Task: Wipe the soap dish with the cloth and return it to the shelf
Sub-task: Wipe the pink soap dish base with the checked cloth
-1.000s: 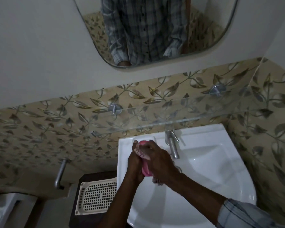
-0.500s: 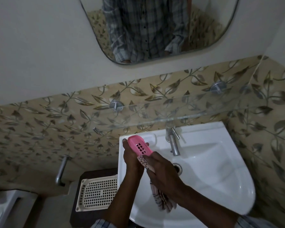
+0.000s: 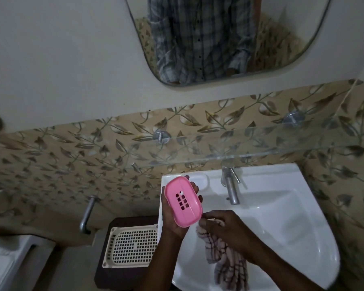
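Landmark: the white basin (image 3: 282,217).

Nearest, over the basin's front half: right hand (image 3: 223,227) bunched closed on the checked cloth (image 3: 225,263). Cloth tail hangs into the bowl, looks like it touches the porcelain near the front rim, but the light is poor, can't be sure.

Over the basin's left edge: left hand (image 3: 172,211) clamped around the pink soap dish (image 3: 183,201), palm under it, fingertips wrapped over the far long edge. Dish is tilted, drain slots facing up toward the camera. The cloth hand's fingertips sit just beside the dish's near corner; contact unclear.

Left of the basin, lower: cream perforated tray (image 3: 132,246) on a dark stand (image 3: 124,274).

Back of the basin: tap (image 3: 229,185). Above and behind it, the glass shelf (image 3: 261,150), bare where visible.

Judgement: wiping is about over, shelf return still to do.

Risks:
- Smooth plastic, possibly damp, held one-handed: could slip and drop into the bowl.
- Clear glass edge in dim light: easy to clip it on the way up.
- Set too near the front edge, it could slide off.
- Dangling cloth could snag the tap.
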Available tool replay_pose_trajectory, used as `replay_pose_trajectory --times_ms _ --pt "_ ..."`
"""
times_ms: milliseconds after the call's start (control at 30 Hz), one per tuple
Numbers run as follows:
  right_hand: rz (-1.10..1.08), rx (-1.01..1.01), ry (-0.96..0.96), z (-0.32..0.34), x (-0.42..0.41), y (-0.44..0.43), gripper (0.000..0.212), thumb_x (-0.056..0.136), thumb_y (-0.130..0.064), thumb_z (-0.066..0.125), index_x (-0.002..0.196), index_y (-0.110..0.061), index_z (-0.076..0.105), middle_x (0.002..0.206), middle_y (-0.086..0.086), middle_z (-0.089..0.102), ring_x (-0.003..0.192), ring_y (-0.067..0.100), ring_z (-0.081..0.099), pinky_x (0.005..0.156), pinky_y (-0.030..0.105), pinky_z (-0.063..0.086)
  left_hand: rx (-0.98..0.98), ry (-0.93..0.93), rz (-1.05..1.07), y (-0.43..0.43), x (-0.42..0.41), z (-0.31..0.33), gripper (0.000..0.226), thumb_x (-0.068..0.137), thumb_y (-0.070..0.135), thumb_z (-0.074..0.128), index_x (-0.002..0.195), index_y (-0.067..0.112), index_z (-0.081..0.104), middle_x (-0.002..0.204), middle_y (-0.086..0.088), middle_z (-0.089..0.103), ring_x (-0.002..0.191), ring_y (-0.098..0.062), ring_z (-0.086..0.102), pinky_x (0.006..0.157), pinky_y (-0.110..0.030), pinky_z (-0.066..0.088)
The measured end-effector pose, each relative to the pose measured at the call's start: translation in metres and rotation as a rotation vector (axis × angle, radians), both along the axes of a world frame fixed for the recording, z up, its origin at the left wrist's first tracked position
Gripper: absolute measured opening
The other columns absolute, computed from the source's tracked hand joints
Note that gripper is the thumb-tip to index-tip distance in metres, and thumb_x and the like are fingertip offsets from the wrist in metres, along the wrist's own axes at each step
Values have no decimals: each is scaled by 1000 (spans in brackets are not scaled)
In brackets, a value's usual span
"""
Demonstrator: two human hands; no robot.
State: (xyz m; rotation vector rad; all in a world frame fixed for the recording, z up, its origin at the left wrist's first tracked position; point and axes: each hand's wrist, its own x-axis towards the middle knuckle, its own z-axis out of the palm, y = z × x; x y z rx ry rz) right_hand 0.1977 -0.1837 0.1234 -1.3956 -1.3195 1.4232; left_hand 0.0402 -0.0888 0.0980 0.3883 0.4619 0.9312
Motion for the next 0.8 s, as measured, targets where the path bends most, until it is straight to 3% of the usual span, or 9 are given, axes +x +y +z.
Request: replay_pose_trajectory --times_ms 100,167,267,333,467,567,667,733,800 --pt "-148 -100 190 -3 -13 2 24 82 -48 70 97 -31 76 92 -3 78 85 14 75 73 27 61 -33 71 -9 0 8 -8 76 65 59 83 123 10 71 110 -15 75 92 -31 74 82 -41 61" --pt "-283 -171 195 -4 -16 8 14 85 -39 67 93 -31 75 87 -1 78 77 16 76 66 31 62 -76 260 76 0 13 -8 76 75 68 69 119 7 72 108 -21 75 93 -34 73 83 -44 60" --pt "-431 -117 -40 -8 -13 18 18 87 -36 63 82 -21 72 74 3 73 68 19 71 66 38 58 -83 835 301 -3 22 -8 69 99 64 35 137 10 56 124 -24 67 105 -35 68 92 -53 56" --pt "-463 17 -256 -11 -10 21 21 90 -35 61 78 -19 67 68 0 67 62 12 66 63 34 56 -14 940 344 -11 24 -3 66 98 61 42 147 18 43 136 -16 60 110 -28 66 97 -55 54" --pt "-360 131 -311 -18 -14 11 18 91 -39 59 80 -26 61 64 -7 72 54 5 68 55 32 59 45 861 140 -15 28 10 88 72 66 74 143 21 47 131 -11 64 114 -29 67 91 -47 59" --pt "-248 100 -270 -22 -23 3 17 88 -52 60 90 -35 63 69 -13 73 59 4 70 61 32 60 -12 831 223 -7 32 10 73 94 54 57 153 19 32 140 -16 55 115 -32 65 91 -49 57" --pt "-193 160 -253 -19 -20 7 46 70 -70 69 109 -51 52 81 -30 70 69 -10 67 62 8 52 -272 601 118 4 21 5 88 89 69 47 145 0 43 139 -29 55 120 -42 61 101 -55 49" --pt "-347 96 -224 -16 -2 13 53 57 -73 75 97 -44 57 74 -20 71 61 -7 65 53 12 50 -325 391 47 6 -1 6 103 72 68 70 141 -5 47 127 -31 60 108 -41 66 99 -54 50" --pt "-472 -6 -186 -16 25 21 46 55 -64 80 86 -33 65 70 -9 73 59 -2 66 57 26 55 -304 233 4 8 -20 4 114 51 49 95 140 -5 48 125 -30 61 100 -39 70 96 -52 53"
